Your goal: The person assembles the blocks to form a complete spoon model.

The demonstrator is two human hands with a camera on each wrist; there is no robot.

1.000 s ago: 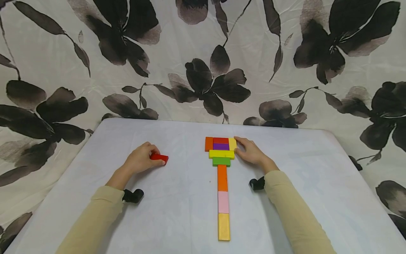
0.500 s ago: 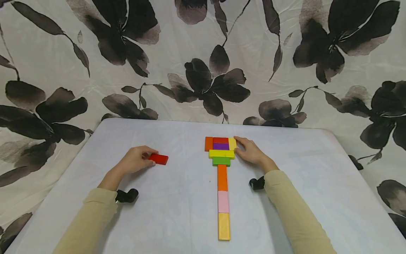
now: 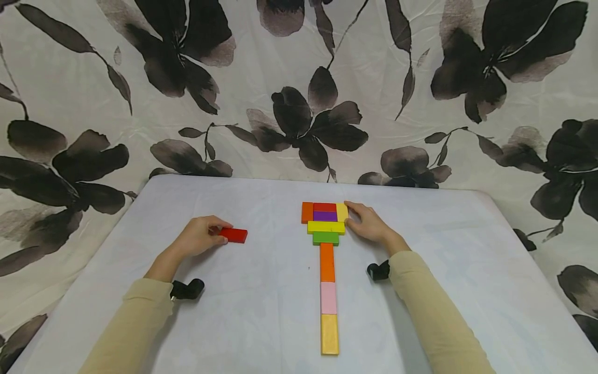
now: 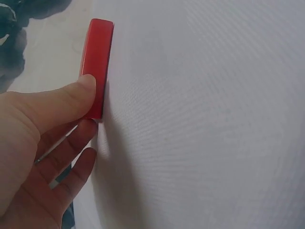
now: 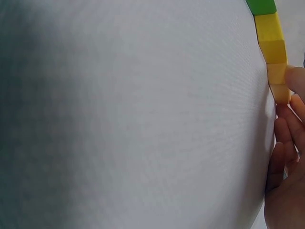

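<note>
My left hand (image 3: 200, 236) pinches one end of a red wooden block (image 3: 234, 235) between thumb and fingers, left of the block figure. In the left wrist view, the thumb (image 4: 81, 98) lies on the red block's face and most of its length sticks out beyond it. At the figure's top right corner, my right hand (image 3: 371, 224) holds a pale yellow block (image 3: 343, 212) between thumb and forefinger. That block stands beside a purple block (image 3: 325, 216) and another red block (image 3: 324, 206), with an orange block (image 3: 307, 212) at the other end.
Below this row lie a bright yellow bar (image 3: 326, 227) and a green block (image 3: 325, 238). A straight stem of orange (image 3: 327, 262), pink (image 3: 329, 297) and golden yellow (image 3: 329, 334) blocks runs toward me on the white table (image 3: 261, 311). Flowered cloth (image 3: 402, 130) hangs behind.
My left hand has drawn back a little to the left along the red block, so more of the block shows. My right hand and the block figure have stayed put.
</note>
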